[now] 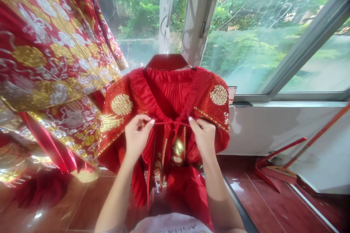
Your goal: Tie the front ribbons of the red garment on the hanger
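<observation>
A red garment point(177, 83) with gold embroidery and beaded edges hangs on a dark red hanger point(168, 62) in front of me. Across its open neckline runs a thin red cord point(164, 122), stretched sideways and gathered at the middle. My left hand point(138, 133) pinches the cord on the left between thumb and finger. On the other side my right hand point(202, 133) grips it with the thumb on top. Both hands are close to the cloth at chest level of the garment. Red fabric and beaded strips hang down below the cord.
Left of me hangs a large red robe point(54, 43) with gold and silver embroidery. A window point(259, 43) is behind, with a dark flat object point(242, 104) on its sill. A red-handled tool point(276, 173) stands on the tiled floor point(251, 189) at right.
</observation>
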Demonstrator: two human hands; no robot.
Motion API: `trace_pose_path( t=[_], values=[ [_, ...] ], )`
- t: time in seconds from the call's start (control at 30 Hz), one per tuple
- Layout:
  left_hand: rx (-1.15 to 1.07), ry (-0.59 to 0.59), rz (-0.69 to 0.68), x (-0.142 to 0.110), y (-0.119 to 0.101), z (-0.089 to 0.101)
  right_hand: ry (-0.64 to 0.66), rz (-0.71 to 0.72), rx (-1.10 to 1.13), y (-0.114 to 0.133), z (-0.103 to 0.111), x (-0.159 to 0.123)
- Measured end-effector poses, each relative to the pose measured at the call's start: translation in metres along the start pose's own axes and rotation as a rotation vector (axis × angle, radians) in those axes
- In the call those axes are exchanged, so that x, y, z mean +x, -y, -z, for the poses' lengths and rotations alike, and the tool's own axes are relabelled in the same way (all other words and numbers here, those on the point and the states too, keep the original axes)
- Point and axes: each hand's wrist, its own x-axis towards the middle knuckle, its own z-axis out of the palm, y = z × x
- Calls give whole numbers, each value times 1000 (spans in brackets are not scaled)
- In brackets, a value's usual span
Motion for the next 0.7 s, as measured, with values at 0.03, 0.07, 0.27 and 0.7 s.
trace_pose_path(
  t=[0.03,0.07,0.27,0.7],
  values=[
    [-29,98,27,1,-2,5,24,-49,28,-1,0,0],
    [-49,229,57,2,-3,10,66,-112,66,-3,-1,1],
    [368,490,98,-2,-5,17,430,-426,229,-14,-5,12],
    [430,-238,-612,-6,5,-27,445,-120,394,-11,-27,-13]
  ],
)
